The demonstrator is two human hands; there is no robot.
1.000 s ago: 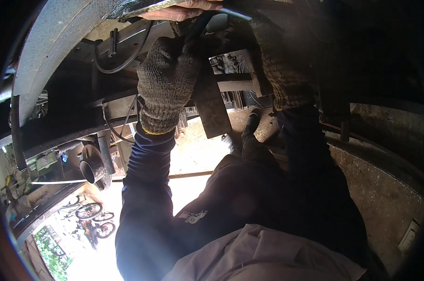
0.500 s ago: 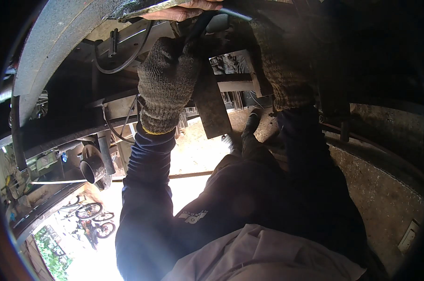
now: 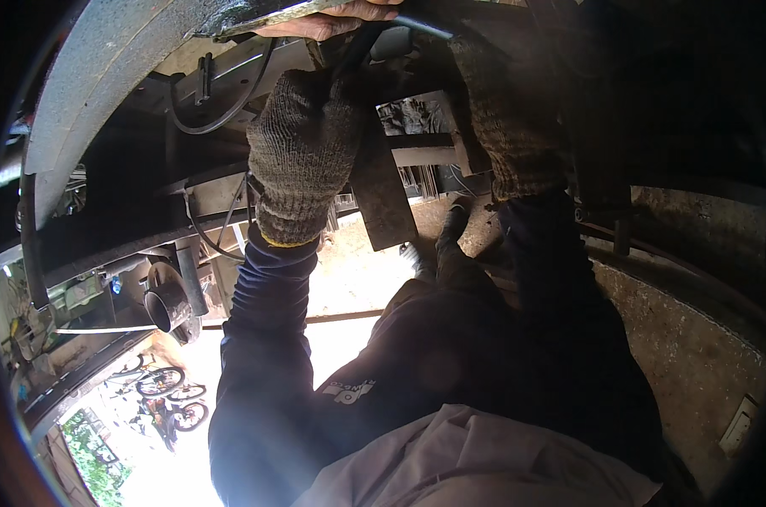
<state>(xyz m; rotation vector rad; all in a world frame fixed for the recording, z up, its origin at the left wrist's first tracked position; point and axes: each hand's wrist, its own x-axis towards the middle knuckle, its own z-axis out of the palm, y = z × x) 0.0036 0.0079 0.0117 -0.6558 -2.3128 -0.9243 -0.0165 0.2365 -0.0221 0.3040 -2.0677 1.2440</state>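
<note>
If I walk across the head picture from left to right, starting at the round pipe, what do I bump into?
Round pipe → gloved left hand → flat plate → gloved right hand → pale box near the right edge.

A tan floor [image 3: 349, 270], glaring white where strong light falls, spans the middle of the frame, with the wearer's feet [image 3: 458, 213] on it just above and right of centre. At lower left, several two-wheelers [image 3: 161, 382] stand close together on washed-out ground [image 3: 176, 469]. A speckled brown surface [image 3: 670, 363] at lower right, floor or wall unclear, bears a pale rectangular plate [image 3: 740, 425].
</note>
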